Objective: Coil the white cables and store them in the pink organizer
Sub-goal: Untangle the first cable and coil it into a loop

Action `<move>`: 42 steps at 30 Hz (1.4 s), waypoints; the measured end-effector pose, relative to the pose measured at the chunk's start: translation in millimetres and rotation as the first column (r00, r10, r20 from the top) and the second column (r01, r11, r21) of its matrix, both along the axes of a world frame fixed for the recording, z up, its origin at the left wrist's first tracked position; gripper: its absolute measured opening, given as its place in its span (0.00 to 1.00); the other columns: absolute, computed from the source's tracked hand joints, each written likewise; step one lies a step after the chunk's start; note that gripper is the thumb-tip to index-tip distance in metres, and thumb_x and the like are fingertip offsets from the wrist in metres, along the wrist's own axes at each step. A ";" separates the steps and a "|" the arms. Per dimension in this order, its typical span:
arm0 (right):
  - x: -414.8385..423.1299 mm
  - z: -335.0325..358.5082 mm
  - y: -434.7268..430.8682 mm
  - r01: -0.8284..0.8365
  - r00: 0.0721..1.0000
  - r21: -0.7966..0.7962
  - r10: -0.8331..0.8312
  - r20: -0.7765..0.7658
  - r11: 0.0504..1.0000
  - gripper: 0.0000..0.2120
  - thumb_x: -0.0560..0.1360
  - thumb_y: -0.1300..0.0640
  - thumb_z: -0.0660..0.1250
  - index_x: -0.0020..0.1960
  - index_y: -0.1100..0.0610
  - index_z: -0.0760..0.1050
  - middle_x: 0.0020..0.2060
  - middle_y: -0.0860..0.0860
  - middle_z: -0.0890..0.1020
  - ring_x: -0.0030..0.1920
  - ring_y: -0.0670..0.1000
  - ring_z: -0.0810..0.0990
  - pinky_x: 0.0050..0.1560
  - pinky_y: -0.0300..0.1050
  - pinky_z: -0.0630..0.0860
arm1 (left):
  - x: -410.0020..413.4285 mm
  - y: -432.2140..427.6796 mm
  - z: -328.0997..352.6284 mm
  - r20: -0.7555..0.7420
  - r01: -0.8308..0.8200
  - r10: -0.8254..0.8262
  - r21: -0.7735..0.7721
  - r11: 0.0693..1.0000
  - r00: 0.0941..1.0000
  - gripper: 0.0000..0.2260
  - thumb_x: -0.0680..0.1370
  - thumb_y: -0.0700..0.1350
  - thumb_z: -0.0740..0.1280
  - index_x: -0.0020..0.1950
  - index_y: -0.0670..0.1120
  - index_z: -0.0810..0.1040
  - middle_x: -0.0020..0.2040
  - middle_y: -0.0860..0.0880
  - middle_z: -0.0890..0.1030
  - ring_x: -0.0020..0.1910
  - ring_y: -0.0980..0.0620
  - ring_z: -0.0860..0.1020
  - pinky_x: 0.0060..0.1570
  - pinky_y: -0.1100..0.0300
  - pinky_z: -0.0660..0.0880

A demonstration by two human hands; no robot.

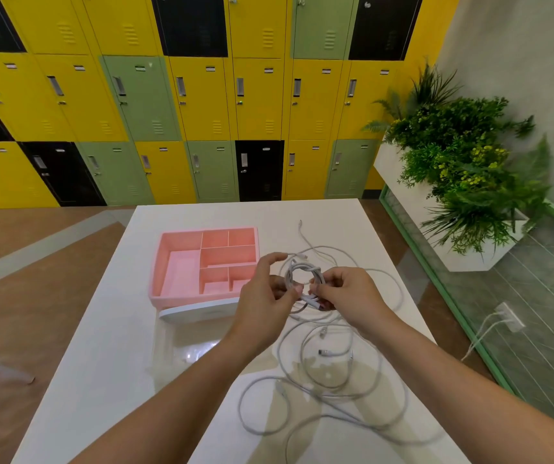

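Both hands, left (265,298) and right (346,294), pinch a coiled white cable (302,279) between them above the bench (118,346), just right of the pink organizer (182,269).

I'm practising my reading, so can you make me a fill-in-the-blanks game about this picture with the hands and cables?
1. The plastic divided organizer tray is coloured ____.
2. Counting the left hand and right hand, the hands holding the small wound coil of thin white cable number ____.
3. The loose tangled white cables lie on a smooth table coloured ____.
4. The leafy green plants stand on the person's ____ side.
Missing words: pink, two, white, right.
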State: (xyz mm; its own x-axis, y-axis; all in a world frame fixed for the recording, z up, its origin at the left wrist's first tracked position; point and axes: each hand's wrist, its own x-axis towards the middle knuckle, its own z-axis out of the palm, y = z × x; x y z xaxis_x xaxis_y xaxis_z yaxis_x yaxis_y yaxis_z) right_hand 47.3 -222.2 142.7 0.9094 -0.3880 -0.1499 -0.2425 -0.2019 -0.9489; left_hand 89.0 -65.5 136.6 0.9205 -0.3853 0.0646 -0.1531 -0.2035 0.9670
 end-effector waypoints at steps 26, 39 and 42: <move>-9.8 1.9 2.9 -0.120 0.991 -0.296 0.132 0.023 0.948 0.06 0.74 0.54 0.71 0.51 0.48 0.78 0.38 0.48 0.83 0.34 0.50 0.82 0.43 0.51 0.80 | 13.8 1.0 0.3 0.215 0.031 -0.111 0.342 0.939 0.970 0.10 0.83 0.47 0.58 0.47 0.45 0.76 0.37 0.50 0.81 0.37 0.51 0.79 0.41 0.50 0.77; -5.4 18.4 -17.1 -0.011 0.953 -0.601 0.191 0.237 0.800 0.02 0.73 0.59 0.72 0.41 0.55 0.82 0.37 0.45 0.79 0.35 0.43 0.76 0.39 0.37 0.73 | 16.0 6.1 11.3 0.316 0.092 -0.258 0.457 0.885 0.913 0.11 0.83 0.48 0.57 0.51 0.45 0.76 0.39 0.51 0.81 0.36 0.57 0.76 0.39 0.60 0.73; -3.4 14.3 -17.7 -0.011 0.969 -0.481 0.129 0.213 0.876 0.01 0.73 0.60 0.72 0.42 0.55 0.82 0.39 0.49 0.78 0.32 0.42 0.75 0.37 0.33 0.71 | 14.5 3.4 15.0 0.221 0.145 -0.230 0.344 0.928 0.948 0.10 0.83 0.46 0.58 0.48 0.45 0.77 0.36 0.52 0.81 0.33 0.62 0.77 0.35 0.70 0.70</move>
State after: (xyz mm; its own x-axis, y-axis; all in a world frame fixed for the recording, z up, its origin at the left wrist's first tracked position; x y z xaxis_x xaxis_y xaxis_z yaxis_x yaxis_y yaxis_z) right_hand 43.9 -239.9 157.0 0.9223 -0.2924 0.2526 0.0029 -0.6484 -0.7613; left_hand 103.4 -62.1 151.6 0.7984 -0.5879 0.1302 -0.4493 -0.4376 0.7788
